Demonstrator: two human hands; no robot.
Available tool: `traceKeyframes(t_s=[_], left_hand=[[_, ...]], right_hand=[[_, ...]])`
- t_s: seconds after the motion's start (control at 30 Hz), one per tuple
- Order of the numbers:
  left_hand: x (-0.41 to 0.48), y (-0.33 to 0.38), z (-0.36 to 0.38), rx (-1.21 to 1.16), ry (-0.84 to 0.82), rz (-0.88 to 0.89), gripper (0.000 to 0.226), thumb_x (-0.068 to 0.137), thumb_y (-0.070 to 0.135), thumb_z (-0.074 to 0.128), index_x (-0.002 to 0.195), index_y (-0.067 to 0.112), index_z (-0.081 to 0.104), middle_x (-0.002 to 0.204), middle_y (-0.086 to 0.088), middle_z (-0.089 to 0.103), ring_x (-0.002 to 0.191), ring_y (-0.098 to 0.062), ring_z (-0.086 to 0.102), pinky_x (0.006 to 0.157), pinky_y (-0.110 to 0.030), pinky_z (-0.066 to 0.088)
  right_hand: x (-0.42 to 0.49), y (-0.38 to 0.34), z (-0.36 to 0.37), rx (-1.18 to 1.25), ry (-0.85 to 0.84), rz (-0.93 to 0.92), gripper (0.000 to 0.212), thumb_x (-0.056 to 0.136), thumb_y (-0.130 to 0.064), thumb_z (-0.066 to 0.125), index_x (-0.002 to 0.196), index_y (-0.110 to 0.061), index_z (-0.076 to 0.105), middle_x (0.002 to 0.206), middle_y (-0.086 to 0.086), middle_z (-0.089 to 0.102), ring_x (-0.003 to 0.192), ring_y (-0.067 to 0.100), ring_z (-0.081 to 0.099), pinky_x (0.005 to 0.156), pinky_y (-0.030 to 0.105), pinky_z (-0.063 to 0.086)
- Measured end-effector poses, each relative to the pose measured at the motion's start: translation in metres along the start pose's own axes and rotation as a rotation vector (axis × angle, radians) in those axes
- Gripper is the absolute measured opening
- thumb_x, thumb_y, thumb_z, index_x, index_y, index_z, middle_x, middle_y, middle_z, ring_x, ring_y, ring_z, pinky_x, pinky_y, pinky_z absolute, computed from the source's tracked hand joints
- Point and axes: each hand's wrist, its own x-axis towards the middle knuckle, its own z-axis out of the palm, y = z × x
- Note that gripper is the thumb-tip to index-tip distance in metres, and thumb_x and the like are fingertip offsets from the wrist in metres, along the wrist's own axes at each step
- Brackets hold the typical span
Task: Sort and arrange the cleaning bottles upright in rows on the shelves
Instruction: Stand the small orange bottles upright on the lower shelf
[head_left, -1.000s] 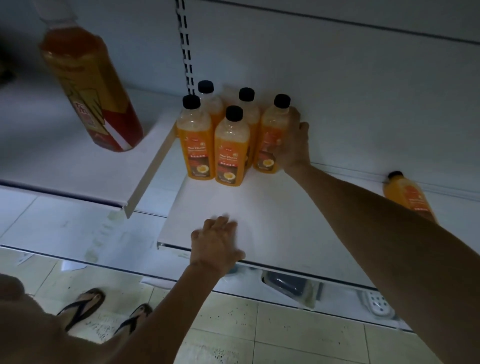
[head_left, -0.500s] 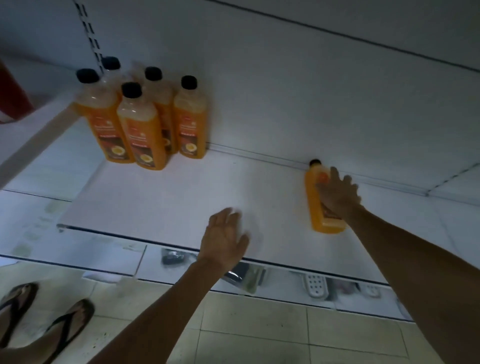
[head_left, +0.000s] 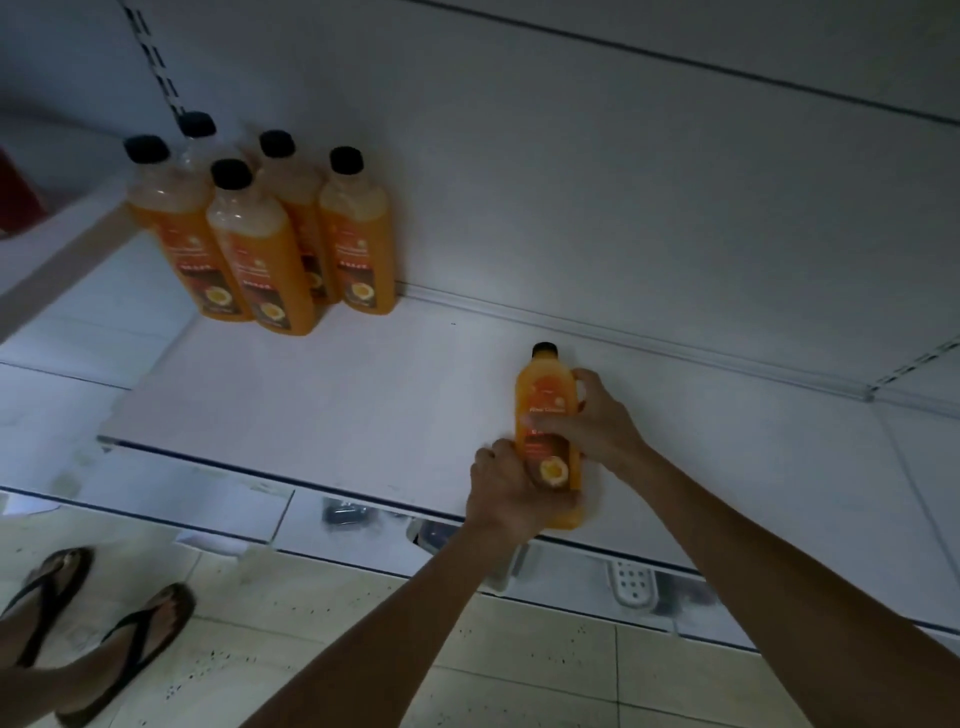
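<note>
We're gripping stray bottle (head_left: 546, 402), left hand (head_left: 511, 493) & right hand (head_left: 600, 431) fingers (head_left: 553, 423) curled round it; shd be tipping it upright slowly by standing bottles (head_left: 260, 244).

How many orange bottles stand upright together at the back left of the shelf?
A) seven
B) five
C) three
B: five black caps show in the upright group; the sixth bottle is apart from it, gripped by the left hand and the right hand.

Left hand (head_left: 511, 499) has joined grip on bottle (head_left: 548, 415).
</note>
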Motion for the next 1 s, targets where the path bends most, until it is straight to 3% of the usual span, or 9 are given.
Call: traceKeyframes(t_s=[0.13,0.33,0.5,0.6,0.73,0.8,0.9,0.93,1.0], left_hand=[[0.01,-0.022,-0.043,-0.016,0.175,0.084,0.084,0.062,0.029,0.084,0.129,0.012,0.036,0.124,-0.009,0.04,0.114,-0.023,0.043,0.094,-0.032,0.043],[0.028,-0.068,-0.134,0.062,0.45,0.224,0.088,0.062,0.03,0.084,0.132,0.015,0.034,0.125,-0.007,0.042,0.11,-0.021,0.046,0.085,-0.027,0.042],[0.034,-0.101,-0.187,0.015,0.342,0.209,0.083,0.076,0.042,0.072,0.141,0.022,0.025,0.14,-0.004,0.041,0.123,-0.021,0.046,0.097,-0.033,0.041],[0.029,-0.126,-0.203,0.239,0.208,0.188,0.079,0.084,0.051,0.058,0.146,0.023,0.018,0.15,0.002,0.032,0.134,-0.019,0.036,0.108,-0.033,0.029],[0.029,-0.139,-0.214,0.38,0.174,0.273,0.067,0.092,0.05,0.045,0.147,0.022,0.021,0.151,0.003,0.031,0.137,-0.016,0.032,0.11,-0.027,0.023],[0.034,-0.138,-0.217,0.303,0.194,0.245,0.067,0.091,0.052,0.046,0.146,0.02,0.023,0.15,0.001,0.032,0.136,-0.018,0.033,0.11,-0.03,0.025],[0.043,-0.133,-0.233,0.03,0.269,0.18,0.074,0.087,0.046,0.056,0.146,0.018,0.02,0.15,-0.004,0.03,0.136,-0.021,0.032,0.108,-0.033,0.029],[0.047,-0.132,-0.24,-0.041,0.293,0.195,0.075,0.087,0.04,0.059,0.146,0.018,0.019,0.15,-0.005,0.03,0.136,-0.022,0.032,0.107,-0.033,0.031],[0.054,-0.126,-0.254,-0.129,0.314,0.277,0.073,0.087,0.028,0.062,0.146,0.02,0.019,0.149,-0.004,0.032,0.135,-0.022,0.034,0.102,-0.03,0.033]], right_hand=[[0.007,-0.037,0.026,0.137,0.04,-0.112,0.078,0.068,-0.033,0.082,0.128,-0.029,0.032,0.109,0.0,0.052,0.097,0.02,0.057,0.078,0.031,0.048],[0.016,-0.116,0.091,0.146,0.077,-0.425,0.08,0.065,-0.023,0.085,0.129,-0.027,0.036,0.115,-0.007,0.053,0.101,0.012,0.055,0.079,0.022,0.047],[0.03,-0.16,0.145,0.095,0.206,-0.56,0.085,0.066,-0.02,0.084,0.135,-0.023,0.034,0.128,0.001,0.05,0.112,0.016,0.053,0.088,0.033,0.052],[0.038,-0.173,0.16,0.111,0.28,-0.568,0.084,0.066,-0.015,0.08,0.135,-0.025,0.033,0.128,0.002,0.049,0.109,0.017,0.053,0.087,0.041,0.053],[0.048,-0.184,0.165,-0.048,0.393,-0.54,0.08,0.071,-0.028,0.076,0.137,-0.026,0.03,0.127,0.003,0.052,0.106,0.024,0.054,0.083,0.045,0.052],[0.052,-0.187,0.167,-0.05,0.424,-0.526,0.08,0.073,-0.027,0.076,0.138,-0.026,0.029,0.128,0.005,0.051,0.108,0.025,0.054,0.083,0.043,0.052],[0.053,-0.192,0.169,0.028,0.424,-0.467,0.084,0.071,-0.019,0.08,0.138,-0.021,0.03,0.134,0.01,0.039,0.106,0.016,0.048,0.075,0.016,0.045],[0.054,-0.192,0.168,0.052,0.419,-0.445,0.088,0.069,-0.018,0.082,0.139,-0.018,0.029,0.136,0.01,0.035,0.108,0.016,0.047,0.077,0.017,0.045],[0.055,-0.193,0.165,0.104,0.406,-0.386,0.1,0.065,-0.022,0.086,0.142,-0.012,0.023,0.142,0.011,0.032,0.119,0.023,0.047,0.09,0.03,0.047]])
